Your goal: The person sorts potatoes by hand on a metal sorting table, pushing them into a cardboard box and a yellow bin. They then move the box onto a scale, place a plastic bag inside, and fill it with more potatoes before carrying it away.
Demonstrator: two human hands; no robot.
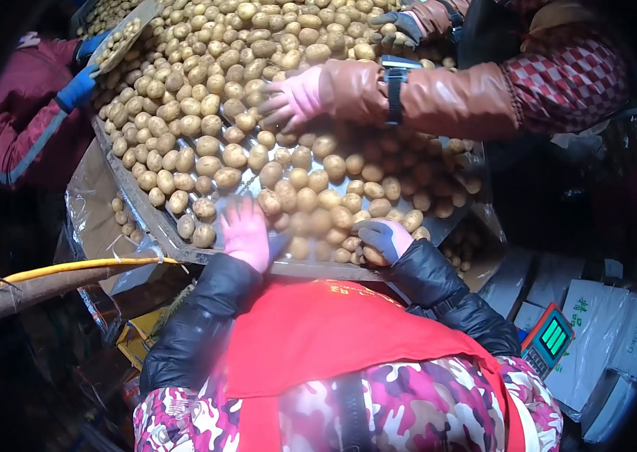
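Potatoes [299, 178] cover a wide metal sorting table [299, 270] in front of me. In a pink glove with grey fingertips, my left hand [245, 235] lies at the near edge, fingers spread and thumb out to the right. No potato shows in it; loose ones lie just beyond. My right hand [388, 239], in a grey-and-pink glove, is curled over a potato [373, 256] at the near right edge. Its fingers point left, and the underside of the grip is hidden. Several potatoes between my hands look blurred.
Across the right side reaches a co-worker's pink-gloved hand [299, 96]; a grey-gloved hand [397, 30] is behind it. At left, a person in blue gloves [77, 89] holds a tray of potatoes [120, 45]. A scale display [552, 337] and cartons [593, 331] stand lower right.
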